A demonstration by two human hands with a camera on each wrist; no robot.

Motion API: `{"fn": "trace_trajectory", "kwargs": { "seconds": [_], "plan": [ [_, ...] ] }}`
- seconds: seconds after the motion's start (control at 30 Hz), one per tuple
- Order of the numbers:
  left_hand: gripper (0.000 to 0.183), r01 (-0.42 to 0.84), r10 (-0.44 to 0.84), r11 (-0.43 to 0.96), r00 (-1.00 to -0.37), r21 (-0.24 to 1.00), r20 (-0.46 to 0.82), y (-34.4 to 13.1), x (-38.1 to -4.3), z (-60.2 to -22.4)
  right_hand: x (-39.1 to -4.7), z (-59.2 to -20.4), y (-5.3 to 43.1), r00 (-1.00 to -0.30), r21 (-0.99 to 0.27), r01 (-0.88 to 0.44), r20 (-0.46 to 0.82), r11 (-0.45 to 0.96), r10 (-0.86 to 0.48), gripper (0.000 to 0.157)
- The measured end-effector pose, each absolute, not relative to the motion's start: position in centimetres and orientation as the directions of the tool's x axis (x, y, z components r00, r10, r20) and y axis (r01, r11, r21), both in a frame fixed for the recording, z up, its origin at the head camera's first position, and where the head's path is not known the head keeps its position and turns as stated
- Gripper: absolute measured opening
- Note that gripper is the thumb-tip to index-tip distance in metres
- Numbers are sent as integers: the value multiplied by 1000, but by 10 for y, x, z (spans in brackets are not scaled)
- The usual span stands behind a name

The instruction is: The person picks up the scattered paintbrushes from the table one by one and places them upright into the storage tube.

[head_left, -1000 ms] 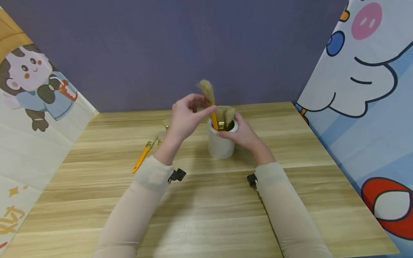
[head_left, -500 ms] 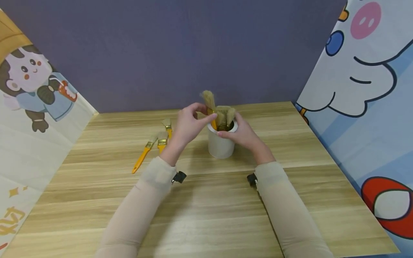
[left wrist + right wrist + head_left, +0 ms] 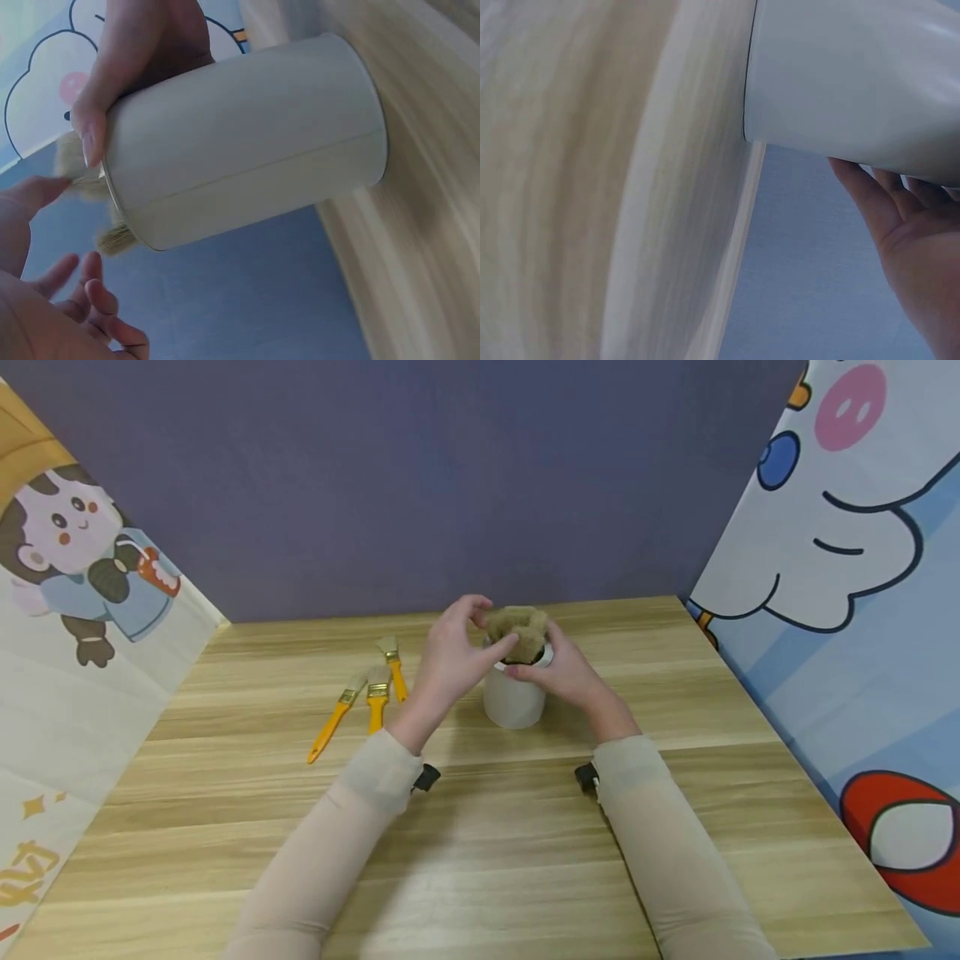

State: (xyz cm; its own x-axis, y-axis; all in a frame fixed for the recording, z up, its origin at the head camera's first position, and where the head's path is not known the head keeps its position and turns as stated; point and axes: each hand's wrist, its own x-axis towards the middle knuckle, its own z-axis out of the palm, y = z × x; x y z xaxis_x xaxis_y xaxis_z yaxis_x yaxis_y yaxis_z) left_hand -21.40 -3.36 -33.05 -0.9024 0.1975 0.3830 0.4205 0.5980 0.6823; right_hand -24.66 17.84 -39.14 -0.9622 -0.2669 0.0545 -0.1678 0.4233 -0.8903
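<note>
A white cylindrical pot (image 3: 513, 700) stands upright on the wooden table. Several paintbrushes (image 3: 521, 625) are inside it, their pale bristles sticking up past the rim. The right hand (image 3: 573, 681) grips the pot near its top, thumb at the front edge and fingers along the far side (image 3: 911, 217). Over the left side of the rim is the left hand (image 3: 456, 652), its fingers spread and loosely bent. In the left wrist view its thumb touches a bristle tuft (image 3: 84, 180), while the other fingers stand apart from the brushes. The brush handles are hidden in the pot.
Left of the pot lie three loose paintbrushes with yellow handles: a slanted one (image 3: 330, 722), a wider one (image 3: 377, 693) and a farther one (image 3: 394, 667). A grey-blue wall (image 3: 450, 485) rises behind the wooden table (image 3: 525, 860), with printed cartoon panels on both sides.
The left hand has lowered a paintbrush into the pot, moved slightly right and loosened its fingers from it. The right hand has stayed on the pot.
</note>
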Motion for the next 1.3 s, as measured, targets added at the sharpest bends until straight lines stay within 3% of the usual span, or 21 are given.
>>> {"fn": "trace_trajectory", "kwargs": {
  "seconds": [0.17, 0.37, 0.5, 0.7, 0.8, 0.9, 1.0, 1.2, 1.3],
  "plan": [
    [41, 535, 283, 653, -829, 536, 483, -29, -214, -329, -247, -393, 180, -958, -899, -175, 62, 403, -279, 103],
    [38, 589, 357, 665, -791, 459, 498, -27, -212, -330, -248, -394, 180, -955, -896, -184, 66, 404, -289, 103],
    [31, 609, 423, 716, -767, 340, 483, -24, -212, -328, -248, -394, 181, -955, -897, -183, 66, 402, -288, 99],
    [17, 618, 455, 754, -736, 224, 501, -15, -214, -320, -247, -393, 181, -959, -888, -161, 37, 430, -281, 116],
    [17, 610, 394, 733, -742, 301, 543, -12, -216, -316, -247, -394, 179, -956, -889, -182, 61, 421, -285, 112],
    [18, 604, 295, 614, -773, 508, 562, -10, -216, -313, -247, -394, 178, -955, -893, -193, 76, 406, -288, 102],
    [17, 576, 254, 503, -811, 644, 527, -10, -216, -312, -247, -393, 178, -964, -891, -148, 32, 430, -265, 106],
    [19, 490, 337, 647, -871, 584, 357, -9, -215, -313, -246, -391, 179, -966, -883, -124, 3, 453, -258, 115],
    [24, 506, 351, 634, -862, 584, 365, -13, -216, -311, -247, -391, 179, -964, -887, -138, 18, 441, -265, 111]
  ]
}}
